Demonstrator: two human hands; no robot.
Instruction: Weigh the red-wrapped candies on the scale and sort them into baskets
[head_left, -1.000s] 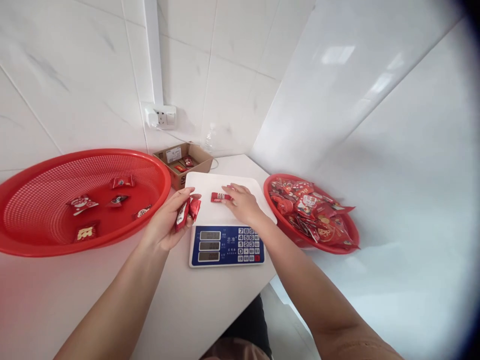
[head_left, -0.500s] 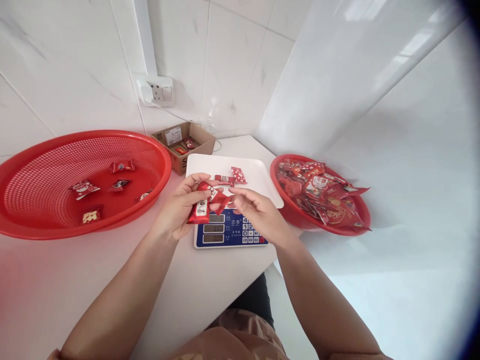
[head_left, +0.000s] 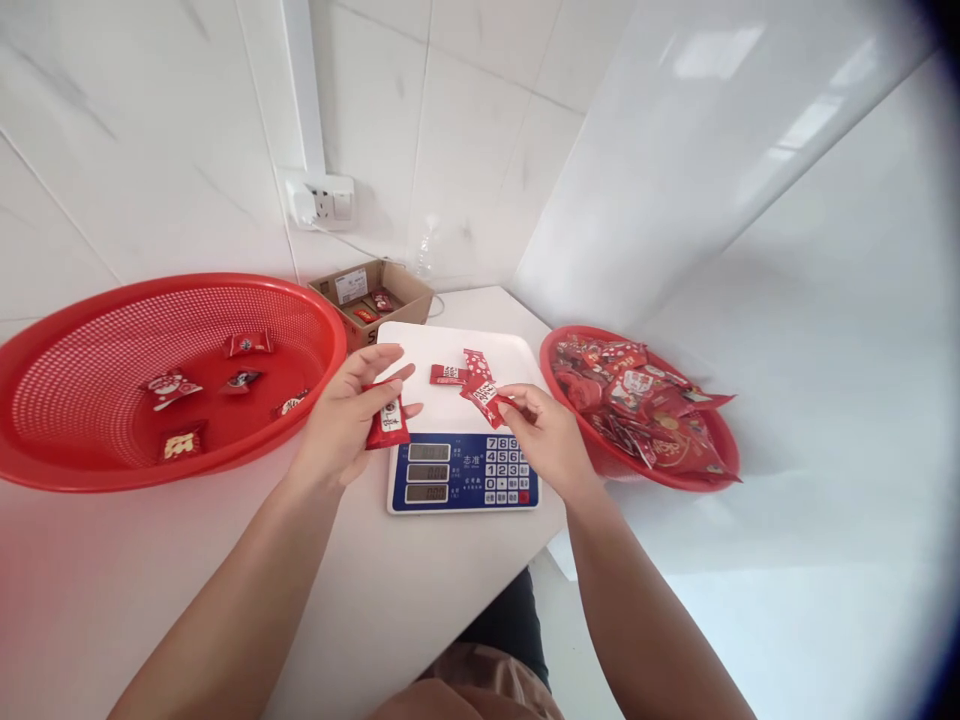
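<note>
My left hand holds a red candy packet with a white label between thumb and fingers, just left of the digital scale. My right hand pinches the corner of another red-and-white candy packet over the scale's white pan. Close by on the pan lie a small red packet with a white label and a red packet with white dots. Whether the pinched packet rests on the pan, I cannot tell.
A red perforated basket with several packets stands at the left. Another red basket, heaped with red packets, is at the right. Behind the scale sit a cardboard box and a clear plastic bottle. A wall socket is above.
My hands have moved apart. The right one has carried one packet rightward over the pan, beside the two lying there; the left keeps the other packet.
</note>
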